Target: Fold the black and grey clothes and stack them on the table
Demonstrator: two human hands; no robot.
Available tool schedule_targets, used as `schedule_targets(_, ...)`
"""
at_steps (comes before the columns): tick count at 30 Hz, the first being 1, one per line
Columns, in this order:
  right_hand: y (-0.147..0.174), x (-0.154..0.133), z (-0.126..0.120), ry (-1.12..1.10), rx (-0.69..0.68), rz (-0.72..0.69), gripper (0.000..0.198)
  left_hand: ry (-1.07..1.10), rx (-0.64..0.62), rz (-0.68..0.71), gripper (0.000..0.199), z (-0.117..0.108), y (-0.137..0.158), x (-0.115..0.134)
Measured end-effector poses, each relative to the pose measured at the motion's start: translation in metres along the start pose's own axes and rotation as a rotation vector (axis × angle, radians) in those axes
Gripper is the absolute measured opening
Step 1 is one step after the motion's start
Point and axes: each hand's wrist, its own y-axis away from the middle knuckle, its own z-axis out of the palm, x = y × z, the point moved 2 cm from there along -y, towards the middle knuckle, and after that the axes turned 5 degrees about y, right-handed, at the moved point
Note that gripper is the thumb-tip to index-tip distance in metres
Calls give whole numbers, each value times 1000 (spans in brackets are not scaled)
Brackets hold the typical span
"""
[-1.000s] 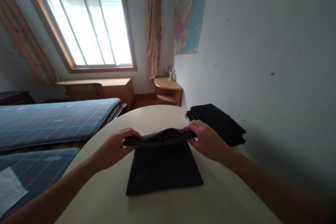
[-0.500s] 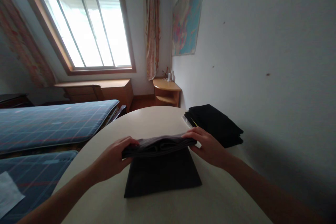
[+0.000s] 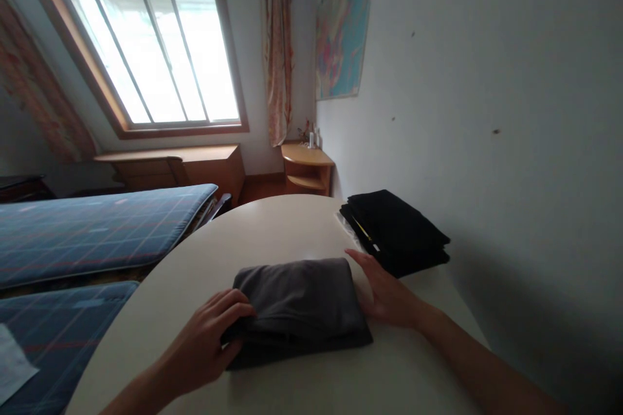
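Note:
A folded dark grey garment (image 3: 302, 295) lies on the round cream table (image 3: 195, 311), its folds stacked in a flat bundle; I cannot tell what kind of garment it is. At its left edge my left hand (image 3: 219, 331) pinches the cloth, fingers on top and thumb lower down. My right hand (image 3: 384, 292) is open beside the right edge, thumb and fingers apart, and whether it touches the cloth is hard to tell. Just beyond that hand sits a stack of folded black cloth (image 3: 396, 230) with a yellow strip showing at its side.
A white wall (image 3: 511, 207) runs along the right of the table. To the left are blue plaid mattresses (image 3: 97, 233), with a white sheet of paper (image 3: 14, 356) on the nearer one. A wooden desk (image 3: 214, 154) and a corner shelf (image 3: 307, 155) stand at the back.
The raised upper part of the grey garment has come down flat over its lower part. My left hand moved down with it, still gripping. My right hand let go of the right end.

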Motion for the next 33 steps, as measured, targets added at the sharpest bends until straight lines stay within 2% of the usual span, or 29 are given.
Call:
schedule_targets(4, -12, 11, 7, -121, -30, 85, 72, 24, 25, 10, 44, 0, 0, 1)
schedule_targets(10, -43, 10, 13, -291, -24, 242, 47, 53, 59, -21, 45, 8, 6, -1)
schedule_targets(13, -51, 12, 17, -366, -52, 267, 37, 52, 90, -45, 47, 11, 11, -2)
schedule_targets(17, -56, 14, 18, -402, -85, 269, 33, 63, 116, -60, 45, 15, 15, -3)
schedule_targets(23, -62, 11, 11, -379, -46, 266, 32, 35, 126, -50, 48, 19, 16, -3)
schedule_targets(28, -63, 13, 10, -466, -109, 281, 33, 14, 129, -34, 50, 20, 15, 0)
schedule_targets(33, -63, 13, 4, -288, -101, 245, 30, 13, 146, -18, 50, 21, 16, 0)
